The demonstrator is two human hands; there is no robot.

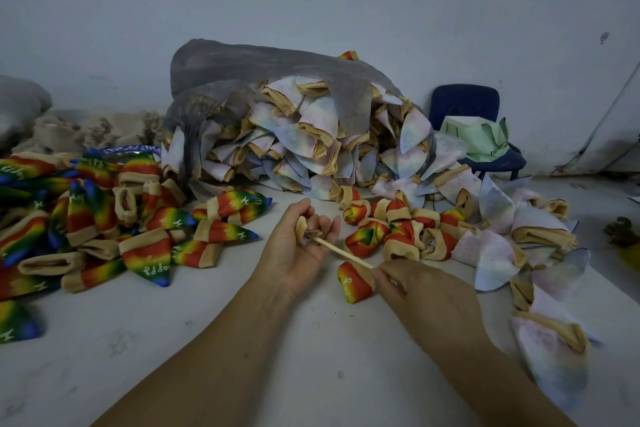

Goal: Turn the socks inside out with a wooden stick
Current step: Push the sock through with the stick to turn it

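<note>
A thin wooden stick [343,255] runs between my two hands over the white table [242,340]. My left hand [298,246] curls its fingers round the stick's far end, where a bit of tan fabric [300,226] shows. My right hand [415,291] pinches the near end of the stick together with a bunched rainbow sock [353,282] that hangs just left of the fingers. Part of the stick is hidden inside both hands.
A heap of rainbow socks [104,218] covers the left of the table. A grey plastic bag [263,80] spills pale, tan-cuffed socks [311,135] behind and to the right. More rolled rainbow socks [398,229] lie beyond my hands. A blue chair [481,107] stands by the wall.
</note>
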